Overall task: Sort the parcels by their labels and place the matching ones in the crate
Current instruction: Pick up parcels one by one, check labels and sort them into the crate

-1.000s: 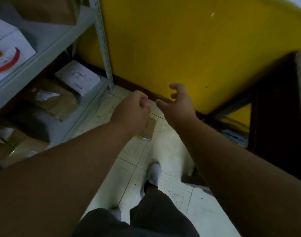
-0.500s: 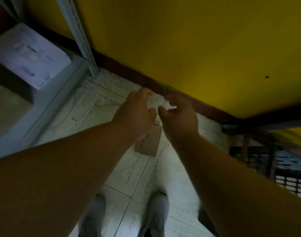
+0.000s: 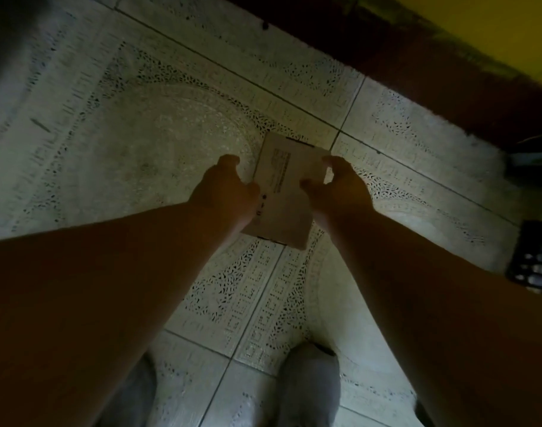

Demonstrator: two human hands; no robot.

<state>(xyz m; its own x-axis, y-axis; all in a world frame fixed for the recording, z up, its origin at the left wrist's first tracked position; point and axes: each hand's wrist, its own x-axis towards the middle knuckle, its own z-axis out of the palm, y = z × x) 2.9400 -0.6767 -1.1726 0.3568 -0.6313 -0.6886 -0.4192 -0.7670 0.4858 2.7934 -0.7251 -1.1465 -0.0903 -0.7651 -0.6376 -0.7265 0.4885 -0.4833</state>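
On parcel [image 3: 286,192]: both hands' grip.

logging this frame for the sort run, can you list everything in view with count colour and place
parcel: one, pale cardboard with a printed label, on the floor at centre, between the two hands
floor tiles: many, off-white with a dark speckled pattern, across most of the view
skirting: one strip, dark reddish brown, top right along the wall
wall: one, yellow, top right corner
crate: one, dark, slatted, only partly seen at the right edge
shoes: two, grey, bottom edge
left hand: one, fingers curled at the parcel's left edge
right hand: one, fingers curled at the parcel's right edge
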